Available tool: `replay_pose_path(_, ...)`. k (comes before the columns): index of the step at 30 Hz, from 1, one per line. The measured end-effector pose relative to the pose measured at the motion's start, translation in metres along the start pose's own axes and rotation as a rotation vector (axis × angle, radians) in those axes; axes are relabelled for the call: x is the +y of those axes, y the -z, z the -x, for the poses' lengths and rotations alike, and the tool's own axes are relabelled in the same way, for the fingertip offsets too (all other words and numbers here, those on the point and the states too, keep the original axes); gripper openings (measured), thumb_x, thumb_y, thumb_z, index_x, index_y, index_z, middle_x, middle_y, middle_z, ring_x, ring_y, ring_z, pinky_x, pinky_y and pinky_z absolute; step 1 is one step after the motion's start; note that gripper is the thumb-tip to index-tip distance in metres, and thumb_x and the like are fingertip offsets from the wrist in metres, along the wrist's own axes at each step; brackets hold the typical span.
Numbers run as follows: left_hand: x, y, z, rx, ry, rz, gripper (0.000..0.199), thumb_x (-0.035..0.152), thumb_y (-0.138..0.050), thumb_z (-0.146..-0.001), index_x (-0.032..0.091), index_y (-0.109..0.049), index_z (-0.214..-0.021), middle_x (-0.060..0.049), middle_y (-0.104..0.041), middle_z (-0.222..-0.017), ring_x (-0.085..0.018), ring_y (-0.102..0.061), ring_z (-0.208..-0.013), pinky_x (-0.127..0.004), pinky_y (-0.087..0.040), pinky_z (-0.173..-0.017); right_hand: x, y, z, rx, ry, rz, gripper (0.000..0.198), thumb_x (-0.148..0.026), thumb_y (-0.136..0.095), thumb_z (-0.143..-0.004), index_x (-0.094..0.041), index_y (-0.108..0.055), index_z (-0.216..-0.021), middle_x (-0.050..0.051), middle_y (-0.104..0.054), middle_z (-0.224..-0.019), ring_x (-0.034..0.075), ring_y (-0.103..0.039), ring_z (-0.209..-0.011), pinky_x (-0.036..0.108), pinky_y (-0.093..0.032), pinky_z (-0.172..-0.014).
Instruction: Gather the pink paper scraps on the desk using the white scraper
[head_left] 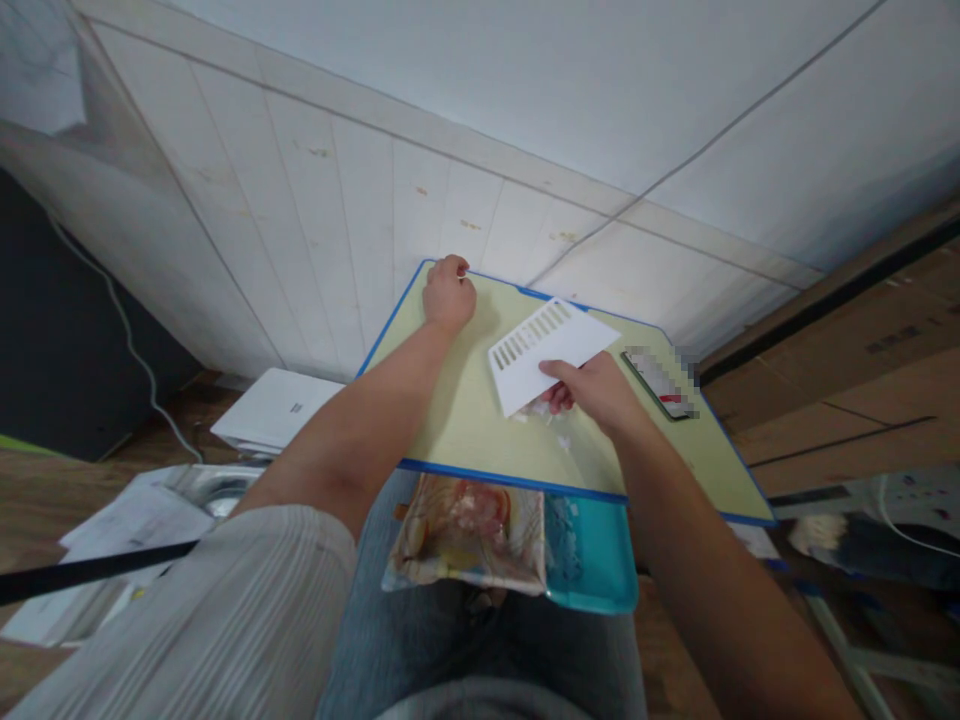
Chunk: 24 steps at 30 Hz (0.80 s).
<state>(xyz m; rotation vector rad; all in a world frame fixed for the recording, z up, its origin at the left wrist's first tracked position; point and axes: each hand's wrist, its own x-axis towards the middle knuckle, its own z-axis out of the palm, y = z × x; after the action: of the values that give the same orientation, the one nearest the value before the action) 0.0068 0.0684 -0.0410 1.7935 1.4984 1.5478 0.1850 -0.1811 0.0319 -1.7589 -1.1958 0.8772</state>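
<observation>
My right hand (589, 388) grips a white card (559, 345) by its near edge, thumb on top and fingers beneath. The card is tilted above a pale yellow table top (465, 430) with a blue rim, and a row of narrow, greenish-brown slots or strips runs along its left side. Some clear, crumpled plastic (551, 415) shows below the right hand. At the table's far left corner rests my left hand (448, 298), its fingers curled inward; whatever they may hold is hidden.
A phone-like flat object (660, 385), partly pixelated, lies at the table's right. Below the near edge sit a food-printed packet (472, 530) and a teal tray (596, 560). A white box (277, 410) and papers (142, 520) are at left, cardboard boxes (847, 360) at right. A wall (360, 190) stands behind.
</observation>
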Motion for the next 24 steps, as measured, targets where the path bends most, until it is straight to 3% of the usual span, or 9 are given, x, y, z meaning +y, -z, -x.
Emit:
replay_pose_path(3,0.003,0.002,0.003,-0.023,-0.013,-0.028,0.04,-0.005,-0.057,-0.095,0.029,-0.072,-0.111,-0.011,-0.084,-0.129,-0.034,-0.078,-0.133,-0.05,-0.062,-0.124,0.015,-0.005,0.014,-0.045,-0.031,-0.031,0.019,-0.027,-0.091,-0.087,-0.02,-0.077,-0.076,0.011,-0.082,-0.066,0.021,-0.07,-0.045,0.028,-0.053,-0.045)
replay_pose_path(10,0.007,0.001,0.006,-0.075,-0.041,-0.057,0.038,-0.002,-0.061,-0.097,0.031,-0.073,-0.111,-0.011,-0.085,-0.13,-0.037,-0.078,-0.135,-0.054,-0.064,-0.122,0.024,0.042,0.011,0.197,-0.051,-0.1,0.02,-0.027,-0.089,-0.082,-0.024,-0.069,-0.081,0.003,-0.073,-0.055,0.018,-0.062,-0.04,0.026,-0.051,-0.043)
replay_pose_path(12,0.008,0.002,0.007,-0.093,-0.045,-0.085,0.038,-0.002,-0.06,-0.098,0.03,-0.073,-0.112,-0.013,-0.086,-0.132,-0.038,-0.078,-0.137,-0.055,-0.065,-0.121,0.019,0.037,0.005,0.237,-0.035,-0.108,0.018,-0.026,-0.089,-0.084,-0.023,-0.071,-0.086,0.004,-0.075,-0.059,0.018,-0.065,-0.042,0.024,-0.051,-0.043)
replay_pose_path(19,0.01,0.01,0.006,-0.124,-0.06,-0.15,0.039,-0.002,-0.059,-0.1,0.03,-0.074,-0.115,-0.013,-0.087,-0.135,-0.038,-0.078,-0.14,-0.054,-0.065,-0.121,-0.006,-0.023,-0.05,0.196,-0.03,-0.089,0.01,-0.019,-0.089,-0.098,-0.015,-0.083,-0.105,0.006,-0.082,-0.067,0.015,-0.064,-0.04,0.022,-0.044,-0.039)
replay_pose_path(24,0.005,0.014,0.002,-0.134,-0.077,-0.157,0.037,-0.001,-0.059,-0.099,0.028,-0.075,-0.116,-0.015,-0.087,-0.135,-0.039,-0.078,-0.141,-0.055,-0.064,-0.125,-0.011,0.002,-0.058,0.22,-0.038,-0.085,0.007,-0.011,-0.083,-0.098,-0.015,-0.079,-0.094,0.004,-0.078,-0.061,0.012,-0.055,-0.034,0.022,-0.041,-0.038)
